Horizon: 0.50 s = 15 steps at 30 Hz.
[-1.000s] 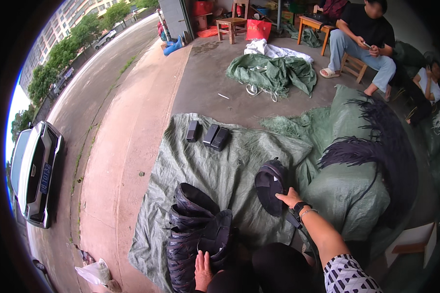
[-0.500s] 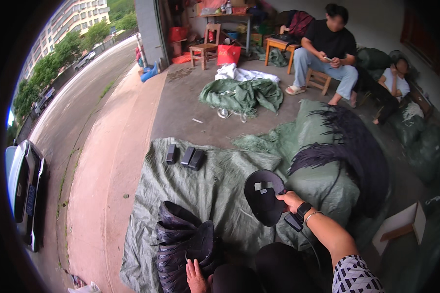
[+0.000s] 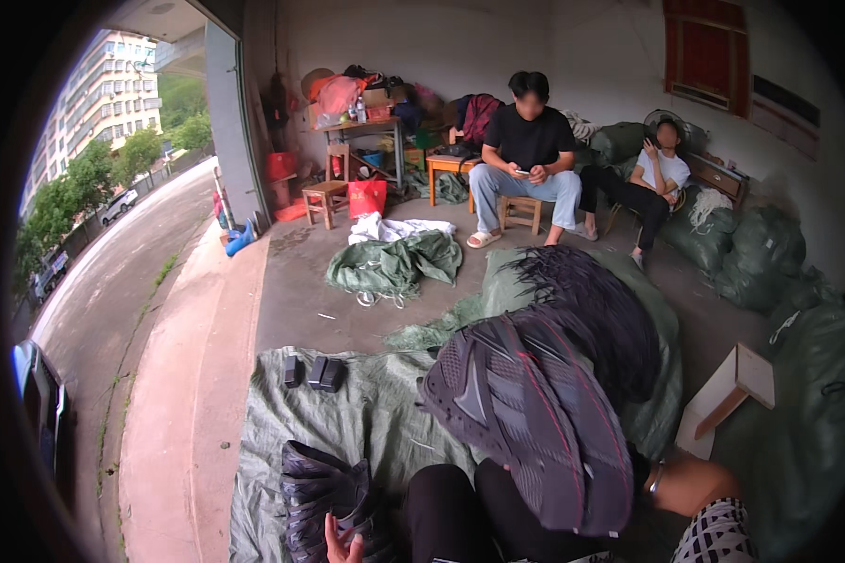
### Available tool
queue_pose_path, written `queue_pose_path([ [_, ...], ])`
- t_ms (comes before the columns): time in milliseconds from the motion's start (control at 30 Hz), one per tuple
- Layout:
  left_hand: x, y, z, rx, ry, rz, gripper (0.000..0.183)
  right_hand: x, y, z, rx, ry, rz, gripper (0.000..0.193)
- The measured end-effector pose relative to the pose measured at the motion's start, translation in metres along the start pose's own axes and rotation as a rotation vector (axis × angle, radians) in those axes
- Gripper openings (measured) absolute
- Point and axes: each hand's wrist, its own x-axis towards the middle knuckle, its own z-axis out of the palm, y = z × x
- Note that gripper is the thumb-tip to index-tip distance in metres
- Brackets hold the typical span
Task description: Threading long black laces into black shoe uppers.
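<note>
Left hand (image 3: 342, 544), fingers parted, is beside stacked black pieces (image 3: 312, 490).

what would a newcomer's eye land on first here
Probably the large, red-lined grey pieces, right of centre in the foreground. Just behind, black strips lie over a green sack. Farther back, a bright red bag stands left of a seated person.

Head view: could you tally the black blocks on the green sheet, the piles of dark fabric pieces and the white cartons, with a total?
Black blocks: 3
Piles of dark fabric pieces: 2 (stack beside the left hand, fanned bunch before the right wrist)
White carton: 1
Total: 6
</note>
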Motion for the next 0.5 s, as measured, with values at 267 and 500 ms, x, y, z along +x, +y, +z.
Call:
queue_pose_path([
  [267, -0.08, 0.057, 0.019, -1.21, -0.619, 0.073, 0.053, 0.34, 0.023, 0.233, 0.032, -0.536, 0.105, 0.03],
  [500, -0.081, 0.089, 0.045, -1.119, -0.207, -0.024, 0.08, 0.377, 0.046, 0.273, -0.029, -0.741, 0.241, 0.033],
])
